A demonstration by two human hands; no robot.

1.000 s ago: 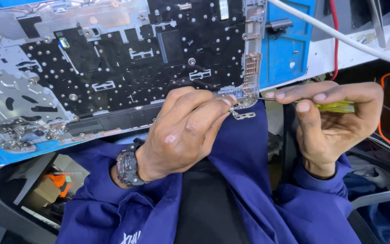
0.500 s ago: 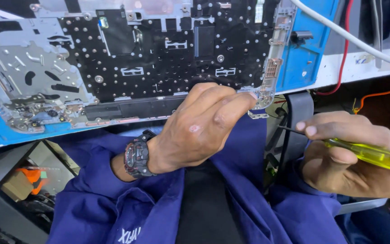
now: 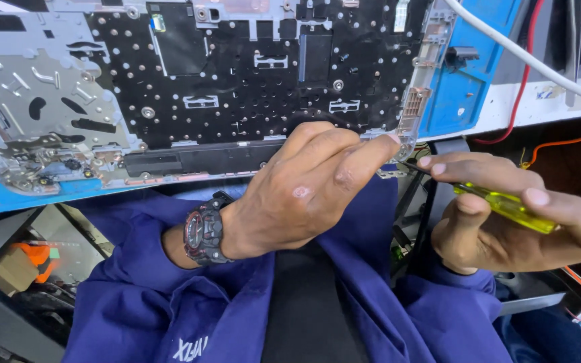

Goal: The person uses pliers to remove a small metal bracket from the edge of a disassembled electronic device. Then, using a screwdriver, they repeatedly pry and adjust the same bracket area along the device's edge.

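Yellow screwdriver handle (image 3: 506, 208), black dotted keyboard backplate (image 3: 250, 87), blue mat (image 3: 465, 87)

The blue work mat (image 3: 469, 94) on the white bench (image 3: 539, 107) carries the opened laptop chassis (image 3: 237, 87), underside up. White (image 3: 526, 60) and red (image 3: 520, 87) cables cross the bench.
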